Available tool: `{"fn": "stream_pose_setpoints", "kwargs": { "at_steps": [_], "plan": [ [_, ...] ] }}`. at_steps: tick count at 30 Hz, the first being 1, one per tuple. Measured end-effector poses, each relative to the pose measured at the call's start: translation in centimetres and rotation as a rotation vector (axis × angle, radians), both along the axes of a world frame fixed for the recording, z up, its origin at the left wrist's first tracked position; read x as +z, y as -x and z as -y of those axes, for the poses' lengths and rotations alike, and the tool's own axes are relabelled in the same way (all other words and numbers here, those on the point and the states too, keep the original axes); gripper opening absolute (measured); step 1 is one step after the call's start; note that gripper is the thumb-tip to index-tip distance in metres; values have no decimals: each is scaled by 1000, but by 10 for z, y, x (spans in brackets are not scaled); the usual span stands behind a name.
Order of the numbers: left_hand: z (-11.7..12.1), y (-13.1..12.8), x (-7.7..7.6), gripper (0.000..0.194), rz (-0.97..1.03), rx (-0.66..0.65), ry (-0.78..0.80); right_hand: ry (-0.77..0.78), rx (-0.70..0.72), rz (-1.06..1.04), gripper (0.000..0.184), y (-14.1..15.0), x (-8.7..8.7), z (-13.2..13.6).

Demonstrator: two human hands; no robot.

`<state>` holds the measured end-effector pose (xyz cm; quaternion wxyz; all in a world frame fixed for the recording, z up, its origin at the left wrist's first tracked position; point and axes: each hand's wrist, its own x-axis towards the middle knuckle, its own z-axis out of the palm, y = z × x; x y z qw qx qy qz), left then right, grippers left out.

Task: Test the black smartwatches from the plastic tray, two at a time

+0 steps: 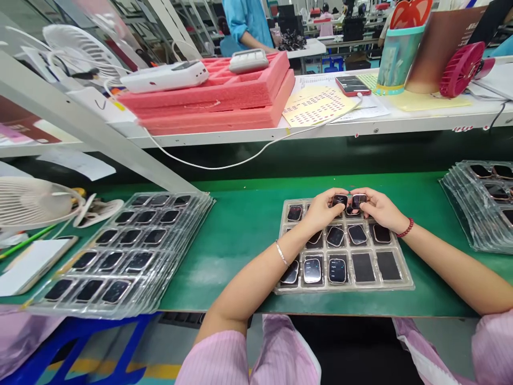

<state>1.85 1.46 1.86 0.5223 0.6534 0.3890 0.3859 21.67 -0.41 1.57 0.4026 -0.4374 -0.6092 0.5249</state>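
Over the far row of a clear plastic tray point(344, 286), my left hand point(325, 207) pinches a smartwatch case point(340, 200) with a dark screen. Right beside it, my right hand point(379, 208) grips a second smartwatch case point(358, 201). The two cases are held up close together, side by side. Below them, the tray's pockets hold several more watch cases, such as one with a lit screen point(337, 270) in the near row. Two near pockets at the right, one of them a dark square pocket point(388, 266), show no case. My left forearm covers part of the tray's left side.
Stacked trays of watch cases point(138, 235) stand on the left of the green table point(236, 230); another tray stack point(481, 214) is at the right. A white fan point(36, 202) sits far left. Above runs a shelf point(256, 136) with pink foam point(240, 101) and a hanging white cable point(216, 168).
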Motion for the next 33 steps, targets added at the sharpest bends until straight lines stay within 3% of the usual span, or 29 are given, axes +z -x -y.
{"fn": "stream_pose_setpoints", "kwargs": {
  "at_steps": [6, 12, 18, 24, 29, 33],
  "plan": [
    [-1, 0, 0, 59, -12, 9, -17, 6, 7, -24, 44, -1, -1, 0],
    [2, 1, 4, 37, -3, -9, 33, 8, 0, -10, 37, 0, 0, -1],
    [2, 0, 3, 48, -61, -4, -80, -26, 2, -7, 52, -1, -4, -3],
    [0, -2, -1, 33, 4, -7, 10, -15, 12, -15, 51, -2, -7, -4],
    [-5, -3, -8, 50, 56, -4, 61, 2, 10, -42, 50, -1, -7, -5],
    [-7, -1, -12, 52, 72, -21, 67, 3, 27, -76, 52, -1, -8, -5]
  ]
}}
